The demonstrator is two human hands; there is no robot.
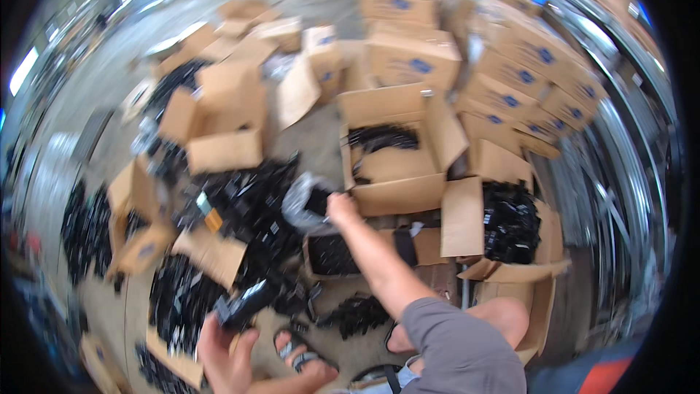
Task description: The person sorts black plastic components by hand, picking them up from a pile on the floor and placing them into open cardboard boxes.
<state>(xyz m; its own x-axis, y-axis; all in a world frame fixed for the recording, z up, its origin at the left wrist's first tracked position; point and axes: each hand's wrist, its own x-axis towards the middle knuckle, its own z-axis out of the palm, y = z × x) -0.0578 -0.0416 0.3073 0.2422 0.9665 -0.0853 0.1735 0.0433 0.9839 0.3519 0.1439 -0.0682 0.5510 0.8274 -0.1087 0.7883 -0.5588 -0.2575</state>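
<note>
My left hand (227,354), low in the head view, is closed around a black block-like part (248,305) with a shiny face. My right arm, in a grey sleeve, stretches forward. At its end my right hand (341,209) is closed, blurred by motion, on a dark piece (318,201) whose exact kind I cannot make out. That piece lies against a clear plastic bag (295,201). Just beyond the hand stands an open cardboard box (397,197) with black parts inside. Below the hand is a shallow box of small black pieces (332,255).
Loose black parts (251,197) pile up on the floor to the left. Another open box (226,149) stands behind them. A box of black bagged parts (510,222) is at the right. Closed cartons (412,58) are stacked at the back. Metal racking (620,175) lines the right side.
</note>
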